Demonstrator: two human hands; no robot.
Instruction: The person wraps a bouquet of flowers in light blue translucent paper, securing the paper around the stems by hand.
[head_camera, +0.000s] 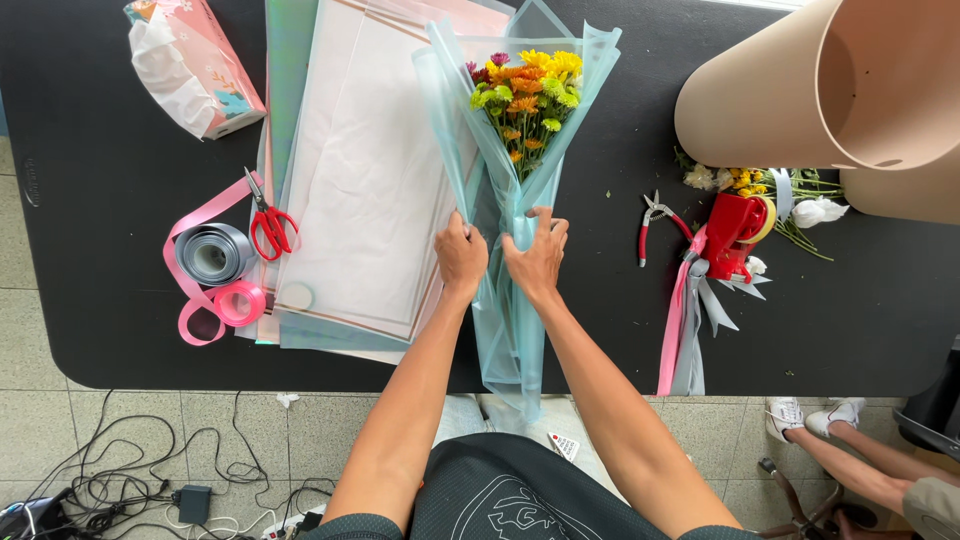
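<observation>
We've got left hand (461, 254) and right hand (537, 256) both closed on the bouquet wrap (505, 300) waist; cinch evenly, keeping flowers (524, 95) centred above.

Bare forearms, 2 bare hands, left hand (461, 257) and right hand (535, 258); dark shirt with pale line print

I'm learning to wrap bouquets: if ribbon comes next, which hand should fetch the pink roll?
Probably the left hand: the pink ribbon roll lies on its side of the table, while the right hand can keep gripping the bouquet.
</observation>
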